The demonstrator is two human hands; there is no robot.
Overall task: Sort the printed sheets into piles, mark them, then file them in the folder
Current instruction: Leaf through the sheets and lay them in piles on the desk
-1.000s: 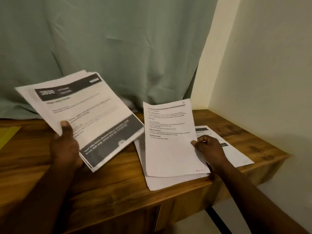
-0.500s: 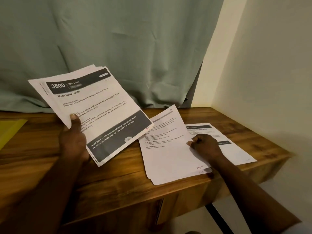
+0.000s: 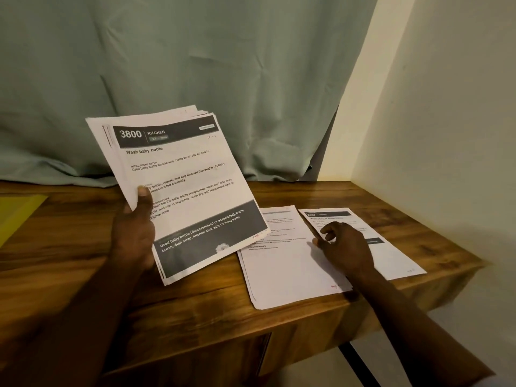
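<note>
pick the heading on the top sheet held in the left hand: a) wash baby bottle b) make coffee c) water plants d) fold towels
A: the top sheet of the stack gripped by the left hand reads "Wash baby bottle" under a dark "3800 Kitchen" banner.

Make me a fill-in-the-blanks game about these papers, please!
The left hand holds a stack of sheets titled "Wash baby ____".
The big number printed at its top is ____.
The flat thing at the far left of the desk is ____.
Missing words: bottle, 3800, yellow.
</note>
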